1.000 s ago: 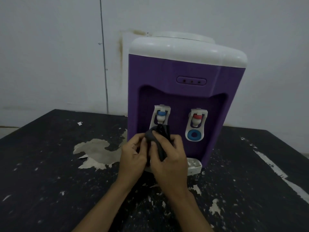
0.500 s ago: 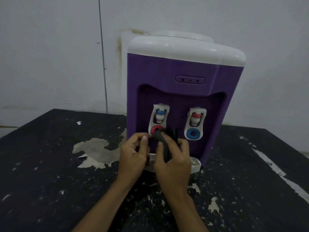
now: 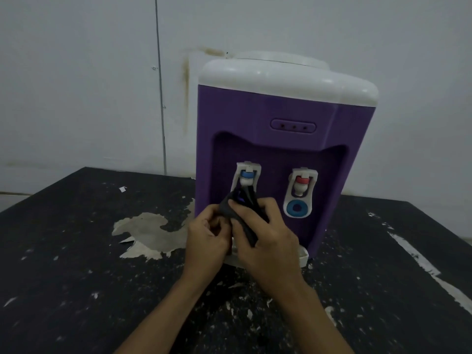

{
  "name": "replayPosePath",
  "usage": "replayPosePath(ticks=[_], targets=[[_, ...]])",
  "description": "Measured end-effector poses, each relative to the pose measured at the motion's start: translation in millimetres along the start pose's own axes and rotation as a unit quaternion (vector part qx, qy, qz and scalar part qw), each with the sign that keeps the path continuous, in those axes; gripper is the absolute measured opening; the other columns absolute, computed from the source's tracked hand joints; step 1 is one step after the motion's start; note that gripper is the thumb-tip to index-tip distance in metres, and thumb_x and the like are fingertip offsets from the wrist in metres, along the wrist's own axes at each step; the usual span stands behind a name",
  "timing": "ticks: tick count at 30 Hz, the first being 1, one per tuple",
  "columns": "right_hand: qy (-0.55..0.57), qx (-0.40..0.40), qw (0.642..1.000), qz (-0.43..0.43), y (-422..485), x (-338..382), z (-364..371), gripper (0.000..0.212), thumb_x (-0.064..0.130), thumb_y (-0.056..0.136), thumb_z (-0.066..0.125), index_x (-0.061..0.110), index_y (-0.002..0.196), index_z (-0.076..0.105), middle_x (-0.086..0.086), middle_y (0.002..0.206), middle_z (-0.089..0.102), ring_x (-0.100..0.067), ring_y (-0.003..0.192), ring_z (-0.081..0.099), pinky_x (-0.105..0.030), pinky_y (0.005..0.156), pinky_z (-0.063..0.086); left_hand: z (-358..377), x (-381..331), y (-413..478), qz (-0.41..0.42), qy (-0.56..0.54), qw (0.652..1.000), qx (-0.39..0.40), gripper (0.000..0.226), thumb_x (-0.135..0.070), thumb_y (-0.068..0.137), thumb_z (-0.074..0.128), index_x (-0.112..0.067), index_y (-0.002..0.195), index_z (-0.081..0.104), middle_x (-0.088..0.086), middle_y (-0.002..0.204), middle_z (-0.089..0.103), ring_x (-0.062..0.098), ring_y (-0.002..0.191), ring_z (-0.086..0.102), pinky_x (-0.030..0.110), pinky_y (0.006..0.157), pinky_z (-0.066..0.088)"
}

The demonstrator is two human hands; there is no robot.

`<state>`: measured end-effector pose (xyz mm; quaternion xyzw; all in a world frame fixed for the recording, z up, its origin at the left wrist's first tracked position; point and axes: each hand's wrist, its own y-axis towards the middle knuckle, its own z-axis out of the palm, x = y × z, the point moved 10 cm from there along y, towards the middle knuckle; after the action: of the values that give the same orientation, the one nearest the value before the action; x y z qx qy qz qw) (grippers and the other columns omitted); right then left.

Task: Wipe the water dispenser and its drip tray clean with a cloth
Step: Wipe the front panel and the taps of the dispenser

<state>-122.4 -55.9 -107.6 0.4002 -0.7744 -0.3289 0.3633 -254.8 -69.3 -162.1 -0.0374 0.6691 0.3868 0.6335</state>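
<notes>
Cloth (image 3: 229,209) raised, hiding lever, left hand (image 3: 207,238), right hand (image 3: 268,238) both gripping, drip tray (image 3: 302,258) part-hidden

No lettering, brand name or number can be read anywhere. On the water dispenser (image 3: 268,118) only colour marks are seen: a blue cap (image 3: 247,174) on the tap at the left, a red cap (image 3: 302,180) on the tap at the right, and a blue ring (image 3: 297,208) beneath the latter. Three small dots are set in an oval panel (image 3: 293,126), uncaptioned.
</notes>
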Motion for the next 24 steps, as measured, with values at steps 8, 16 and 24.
replayPosePath(ticks=[8, 16, 24], targets=[[-0.148, -0.019, 0.985, -0.089, 36.6, 21.0, -10.6, 0.027, 0.023, 0.095, 0.063, 0.022, 0.122, 0.067, -0.001, 0.111, 0.058, -0.015, 0.080, 0.057, -0.027, 0.048, 0.049, 0.9, 0.6, 2.7, 0.028, 0.010, 0.999, -0.024, 0.010, -0.014, 0.099, 0.060, -0.017, 0.091, 0.065, 0.012, 0.061, 0.058, 0.018, 0.049, 0.050, 0.029, 0.044, 0.042], [-0.179, 0.003, 0.982, -0.062, 29.3, 23.1, 5.8, 0.029, 0.023, 0.093, 0.067, 0.021, 0.121, 0.067, -0.005, 0.109, 0.055, -0.016, 0.077, 0.056, -0.026, 0.046, 0.047, -0.5, 0.4, 3.4, 0.039, 0.012, 0.999, -0.022, 0.012, -0.008, 0.098, 0.060, -0.017, 0.090, 0.065, 0.010, 0.064, 0.060, 0.034, 0.051, 0.052, 0.040, 0.045, 0.043], [-0.140, -0.036, 0.989, -0.044, 44.1, 28.9, -9.5, 0.030, 0.019, 0.094, 0.064, 0.021, 0.124, 0.065, -0.005, 0.109, 0.053, -0.017, 0.076, 0.057, -0.024, 0.045, 0.046, -0.1, 2.3, 3.8, 0.042, 0.031, 0.998, -0.024, 0.012, -0.006, 0.098, 0.061, -0.016, 0.091, 0.065, -0.001, 0.061, 0.061, 0.014, 0.050, 0.054, 0.026, 0.047, 0.042]])
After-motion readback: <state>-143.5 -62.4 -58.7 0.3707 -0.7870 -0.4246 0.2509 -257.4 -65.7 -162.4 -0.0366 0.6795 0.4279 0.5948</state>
